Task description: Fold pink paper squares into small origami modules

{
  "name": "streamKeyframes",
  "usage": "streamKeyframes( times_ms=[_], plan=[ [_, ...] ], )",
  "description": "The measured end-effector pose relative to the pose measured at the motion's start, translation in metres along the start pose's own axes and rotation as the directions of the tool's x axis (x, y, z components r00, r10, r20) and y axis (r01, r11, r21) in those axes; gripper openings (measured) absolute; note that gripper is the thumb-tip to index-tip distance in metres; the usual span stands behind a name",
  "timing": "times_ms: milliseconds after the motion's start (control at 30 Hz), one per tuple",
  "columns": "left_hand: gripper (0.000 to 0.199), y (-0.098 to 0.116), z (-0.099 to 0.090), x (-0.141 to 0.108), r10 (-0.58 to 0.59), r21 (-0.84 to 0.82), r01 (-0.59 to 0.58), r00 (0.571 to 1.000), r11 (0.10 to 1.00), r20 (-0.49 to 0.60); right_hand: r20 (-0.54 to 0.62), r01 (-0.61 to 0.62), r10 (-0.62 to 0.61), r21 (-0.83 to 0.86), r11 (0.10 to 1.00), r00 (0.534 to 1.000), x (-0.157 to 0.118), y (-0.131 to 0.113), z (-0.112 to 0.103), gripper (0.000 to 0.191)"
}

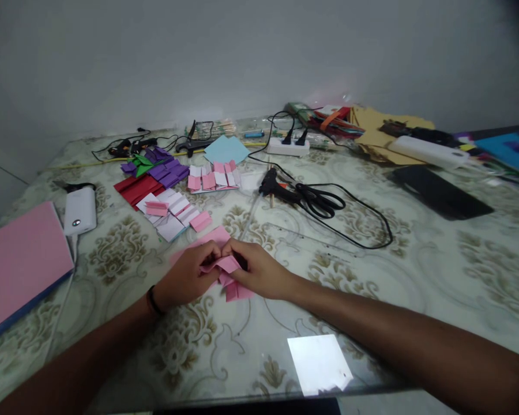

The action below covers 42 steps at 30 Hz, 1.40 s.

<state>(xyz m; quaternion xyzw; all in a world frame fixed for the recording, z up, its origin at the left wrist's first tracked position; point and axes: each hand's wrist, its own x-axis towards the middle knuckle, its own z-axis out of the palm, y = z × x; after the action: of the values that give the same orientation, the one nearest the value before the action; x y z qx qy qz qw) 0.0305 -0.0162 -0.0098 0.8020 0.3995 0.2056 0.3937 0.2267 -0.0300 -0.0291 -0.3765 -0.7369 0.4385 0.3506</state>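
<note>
Both my left hand [189,270] and my right hand [257,270] are closed on a folded pink paper piece [228,264], pinching it between thumbs and fingers low over the table. Parts of the paper are hidden behind the fingers. Under and around it lie more pink papers [237,291], one just below my right thumb. Beyond my hands are folded white-and-pink papers [173,210], with a second pink-and-white group [214,176] farther back. Folded red paper [138,187] and purple paper [168,172] lie at the back left.
A black glue gun [277,187] with a coiled cable lies behind my right hand, near a white power strip [289,146]. At left are a white power bank [80,210] and a pink sheet stack [23,265]. A clear ruler [311,239] and a black phone-like slab [443,192] lie rightward.
</note>
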Motion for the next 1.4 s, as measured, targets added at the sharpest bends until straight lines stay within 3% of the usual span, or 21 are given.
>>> streamKeyframes(
  times_ms=[1400],
  plan=[
    [0.009, 0.0008, 0.0001, 0.001, -0.02, 0.008, 0.02, 1.0, 1.0, 0.012, -0.009, 0.005, -0.005, -0.012, 1.0, 1.0, -0.0004, 0.0007, -0.0003, 0.009]
  ],
)
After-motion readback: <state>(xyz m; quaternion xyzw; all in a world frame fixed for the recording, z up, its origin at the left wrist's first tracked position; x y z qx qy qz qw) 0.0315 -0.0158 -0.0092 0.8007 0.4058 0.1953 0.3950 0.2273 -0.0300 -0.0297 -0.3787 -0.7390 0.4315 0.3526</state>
